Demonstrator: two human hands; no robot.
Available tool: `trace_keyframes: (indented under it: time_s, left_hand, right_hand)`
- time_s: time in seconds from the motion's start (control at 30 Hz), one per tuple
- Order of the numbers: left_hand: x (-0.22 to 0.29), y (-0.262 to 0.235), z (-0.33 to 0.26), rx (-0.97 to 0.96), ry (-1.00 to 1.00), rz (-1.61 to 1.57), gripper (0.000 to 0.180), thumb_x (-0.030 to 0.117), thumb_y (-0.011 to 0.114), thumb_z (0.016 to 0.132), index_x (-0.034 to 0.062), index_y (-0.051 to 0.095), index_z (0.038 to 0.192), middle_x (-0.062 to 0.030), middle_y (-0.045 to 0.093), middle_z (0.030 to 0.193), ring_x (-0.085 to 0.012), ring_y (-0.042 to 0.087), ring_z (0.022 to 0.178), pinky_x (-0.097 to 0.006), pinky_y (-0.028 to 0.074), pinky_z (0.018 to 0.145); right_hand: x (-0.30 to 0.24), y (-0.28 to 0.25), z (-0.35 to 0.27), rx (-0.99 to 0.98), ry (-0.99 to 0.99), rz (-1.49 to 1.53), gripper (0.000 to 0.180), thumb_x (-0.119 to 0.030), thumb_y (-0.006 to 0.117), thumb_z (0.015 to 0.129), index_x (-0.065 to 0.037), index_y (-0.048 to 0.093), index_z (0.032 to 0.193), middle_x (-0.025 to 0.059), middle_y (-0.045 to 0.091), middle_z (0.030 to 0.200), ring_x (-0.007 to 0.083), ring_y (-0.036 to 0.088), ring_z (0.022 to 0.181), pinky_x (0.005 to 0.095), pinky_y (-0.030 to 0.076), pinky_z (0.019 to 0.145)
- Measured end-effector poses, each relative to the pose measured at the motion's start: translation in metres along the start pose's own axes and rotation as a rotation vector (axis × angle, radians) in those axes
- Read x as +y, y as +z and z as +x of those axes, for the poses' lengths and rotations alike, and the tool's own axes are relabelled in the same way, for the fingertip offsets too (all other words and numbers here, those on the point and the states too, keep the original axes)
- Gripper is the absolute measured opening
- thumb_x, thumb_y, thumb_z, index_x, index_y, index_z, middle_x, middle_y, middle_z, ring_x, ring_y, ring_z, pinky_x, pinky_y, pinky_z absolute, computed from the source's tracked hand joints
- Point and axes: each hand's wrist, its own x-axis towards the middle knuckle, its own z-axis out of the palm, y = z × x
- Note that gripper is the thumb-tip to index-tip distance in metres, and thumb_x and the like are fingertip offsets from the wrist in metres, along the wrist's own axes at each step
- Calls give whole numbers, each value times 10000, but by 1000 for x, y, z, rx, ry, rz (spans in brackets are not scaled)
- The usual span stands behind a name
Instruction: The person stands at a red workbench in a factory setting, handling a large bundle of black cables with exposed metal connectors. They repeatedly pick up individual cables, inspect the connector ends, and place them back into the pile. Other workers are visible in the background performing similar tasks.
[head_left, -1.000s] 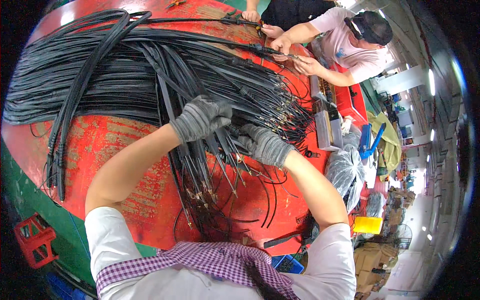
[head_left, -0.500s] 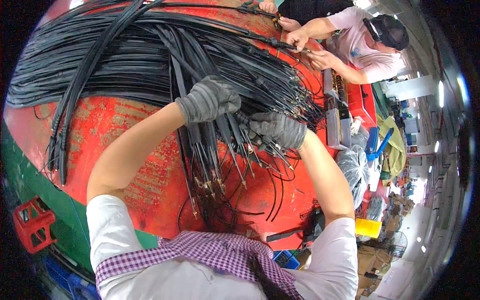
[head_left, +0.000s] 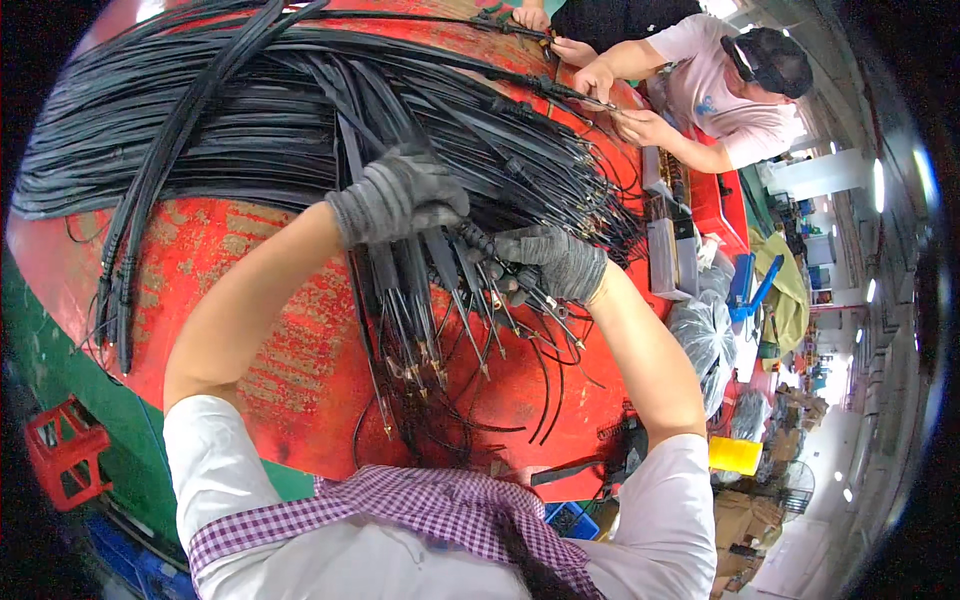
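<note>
While the gloved left hand [head_left: 400,195] closes over a bunch of black cables [head_left: 300,130], the gloved right hand [head_left: 548,262] pinches a few metal-tipped cable ends [head_left: 470,330] just beside it. Both rest on the worn red bench [head_left: 250,290], where the cables fan out leftward. Across the bench, another person's hands [head_left: 600,85] handle more cable ends beside grey boxes [head_left: 670,250].

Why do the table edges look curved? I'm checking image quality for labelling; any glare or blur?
Head view: fisheye bends the red table toward the rim, dark corners; bright ceiling lights flare at right; the gloved left hand, right hand and black cables look sharp.
</note>
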Motion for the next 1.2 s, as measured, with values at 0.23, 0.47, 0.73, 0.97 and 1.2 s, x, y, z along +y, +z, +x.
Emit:
trace_keyframes:
  time_s: [0.23, 0.47, 0.73, 0.97, 1.2]
  left_hand:
    - [-6, 8, -7, 102, 190, 242, 210, 230, 561, 759, 198, 604, 963, 10, 583, 904, -208, 527, 914, -371, 377, 872]
    - [0, 0, -10, 129, -26, -151, 233, 181, 638, 687, 96, 564, 892, -74, 584, 811, -249, 560, 856, -365, 415, 802]
    - [-10, -9, -13, 36, 59, 308, 275, 291, 560, 750, 144, 582, 982, -44, 574, 918, -238, 527, 941, -375, 369, 867]
    - [-10, -1, -2, 83, -10, 283, 222, 320, 513, 793, 180, 595, 945, -15, 571, 902, -228, 533, 917, -393, 386, 816]
    - [-9, -4, 3, 20, -53, 300, 242, 297, 532, 780, 154, 590, 966, -36, 574, 939, -253, 530, 933, -389, 386, 831]
  right_hand:
    - [-11, 20, 5, 62, 11, -309, 318, -326, 504, 861, -24, 584, 924, -10, 519, 691, 64, 511, 593, 200, 444, 538]
    - [-28, 35, 26, 112, -119, -1072, 367, -352, 494, 845, 10, 553, 853, 155, 574, 681, 225, 575, 575, 350, 462, 509]
    - [-27, 37, 12, 25, -194, -41, 480, -484, 568, 778, -51, 529, 983, 55, 593, 742, 134, 569, 579, 212, 432, 427]
    - [-13, 53, -21, 739, -525, -1538, 628, -447, 582, 751, 25, 418, 1132, 242, 567, 946, 315, 598, 817, 387, 478, 735]
    - [-11, 38, 6, 590, -355, -1509, 345, -284, 459, 845, -3, 484, 1043, 190, 587, 842, 333, 589, 743, 398, 466, 646]
